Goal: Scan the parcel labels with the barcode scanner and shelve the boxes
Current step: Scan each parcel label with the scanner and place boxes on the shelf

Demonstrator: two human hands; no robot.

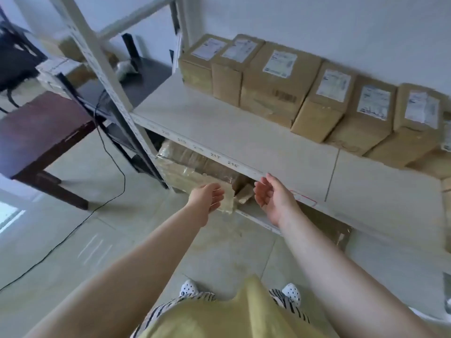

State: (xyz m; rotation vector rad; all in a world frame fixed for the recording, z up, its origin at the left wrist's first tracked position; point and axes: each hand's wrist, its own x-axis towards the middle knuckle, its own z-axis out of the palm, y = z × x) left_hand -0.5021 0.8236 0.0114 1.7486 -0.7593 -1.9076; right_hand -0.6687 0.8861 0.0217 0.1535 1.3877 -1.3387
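Both bare forearms are stretched forward; left hand (206, 196) and right hand (273, 198) are held loosely open, empty, palms facing, before the white metal shelf (244, 140).

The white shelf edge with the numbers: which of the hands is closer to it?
Right. The right hand reaches the shelf edge with its fingertips; the left hand hovers lower, apart.

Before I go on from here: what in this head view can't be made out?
- Label text on the shelved boxes: too small and blurred.
- Lower boxes: mostly hidden under the shelf board.
- Rightmost box: partly cut by the frame edge.
- Barcode scanner: not in view; left hand and right hand hold nothing.
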